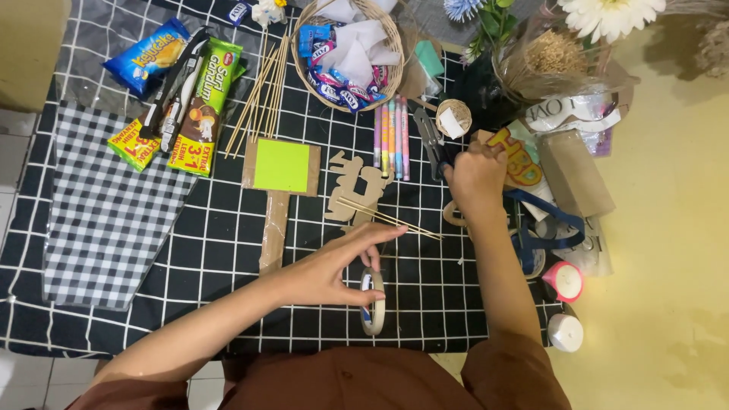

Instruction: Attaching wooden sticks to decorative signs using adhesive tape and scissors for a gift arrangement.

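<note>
The left hand [334, 269] pinches a light, stiff tape roll [373, 301] upright on the black grid cloth [228, 243], best gripped by its rim. The right hand [474, 178] closes near the scissors [433, 144]; grasp unclear.

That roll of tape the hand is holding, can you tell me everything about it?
The roll of tape is a pale, cream-coloured ring with a hollow middle, and it looks like paper masking tape. It stands upright on its edge on the black cloth with white grid lines, near the person's body. The left hand holds it from above, thumb and fingers pinching its top. A bit of blue and white shows inside the ring. Nothing else touches it.
</note>
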